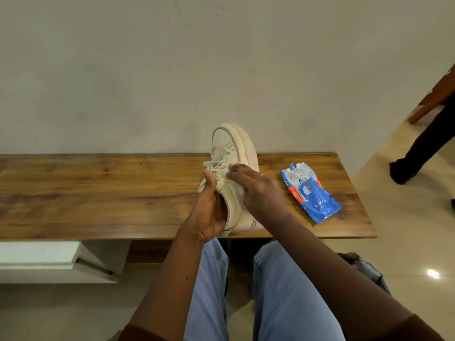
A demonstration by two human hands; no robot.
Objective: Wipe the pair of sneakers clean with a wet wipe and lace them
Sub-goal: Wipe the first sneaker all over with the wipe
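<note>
One sneaker [234,148] tilts over the table [98,193]; left hand [209,210] grips its heel end, right hand [256,190] presses a wipe [241,191] on its side.

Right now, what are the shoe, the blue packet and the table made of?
The shoe looks like smooth cream leather or imitation, with stitched panels. The blue packet seems thin glossy plastic: it crinkles and shines. The table looks like wood or wood-look laminate, showing grain.
</note>
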